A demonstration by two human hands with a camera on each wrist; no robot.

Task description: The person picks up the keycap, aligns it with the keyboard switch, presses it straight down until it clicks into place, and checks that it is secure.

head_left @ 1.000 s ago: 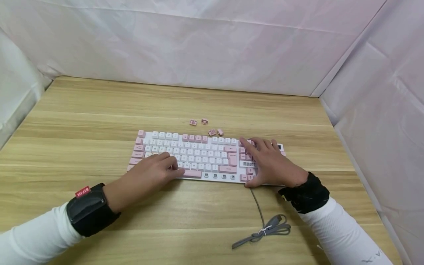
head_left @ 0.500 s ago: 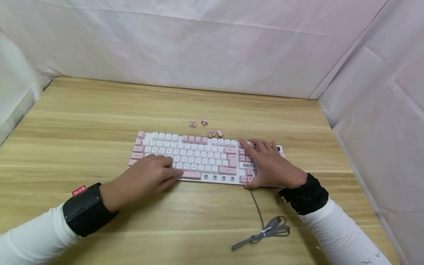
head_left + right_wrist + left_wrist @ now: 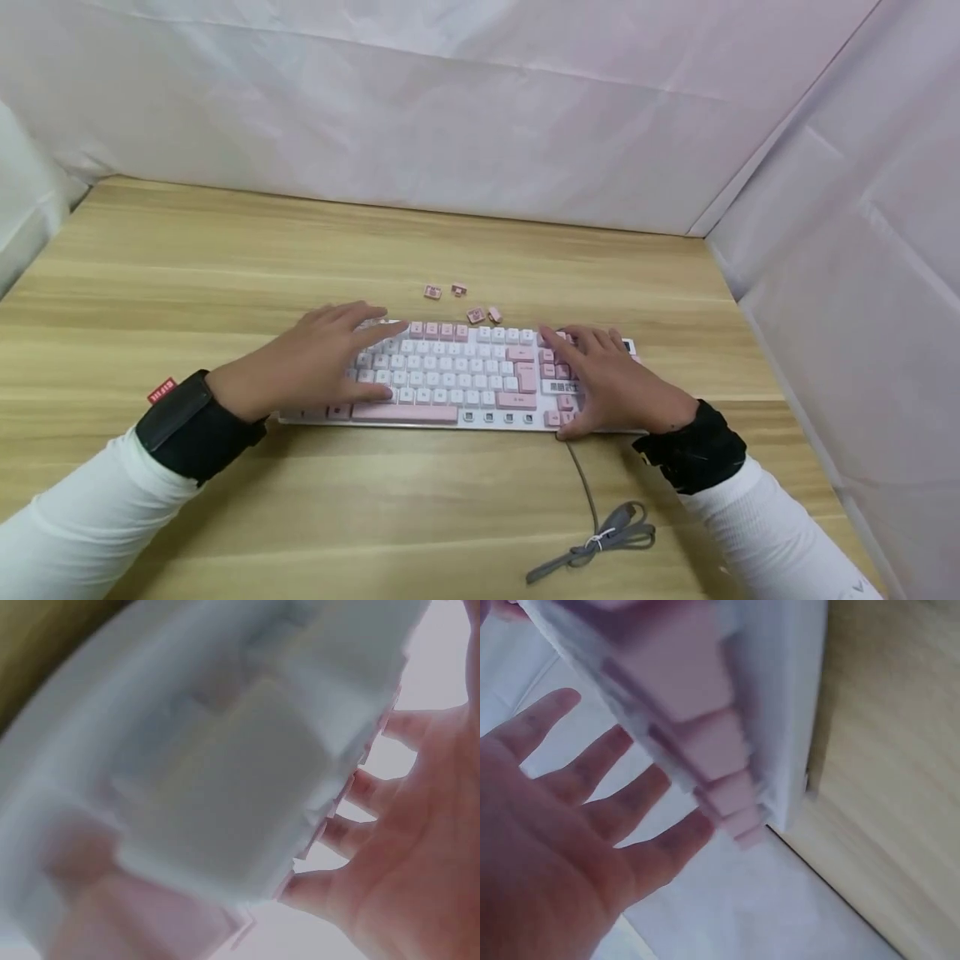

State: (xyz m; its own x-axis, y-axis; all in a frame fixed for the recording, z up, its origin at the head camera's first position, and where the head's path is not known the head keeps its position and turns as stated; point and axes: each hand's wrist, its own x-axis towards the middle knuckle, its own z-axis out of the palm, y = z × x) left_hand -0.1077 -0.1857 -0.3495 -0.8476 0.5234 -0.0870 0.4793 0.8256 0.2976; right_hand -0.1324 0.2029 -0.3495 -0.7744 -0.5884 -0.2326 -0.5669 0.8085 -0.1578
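Note:
A white and pink keyboard [image 3: 446, 364] lies flat on the wooden table. My left hand [image 3: 318, 358] is spread over its left part, fingertips towards the back edge and thumb above the lower letter keys. In the left wrist view the fingers [image 3: 645, 862] are straight and apart beside pink keys [image 3: 682, 660]. My right hand [image 3: 618, 383] holds the right end, thumb at the front edge and fingertips by the back rows. Several bare switches [image 3: 489, 417] show right of the space bar [image 3: 405, 412]. Behind the keyboard lie several loose pink keycaps [image 3: 476, 316].
A grey cable [image 3: 611, 537], bundled with a white tie, lies on the table [image 3: 337, 517] in front of the keyboard's right part. White cloth [image 3: 420, 108] hangs behind the table and at its sides.
My left hand has moved up and back from beside the space bar, and its fingers have spread over the left keys. The right hand stays at the right end.

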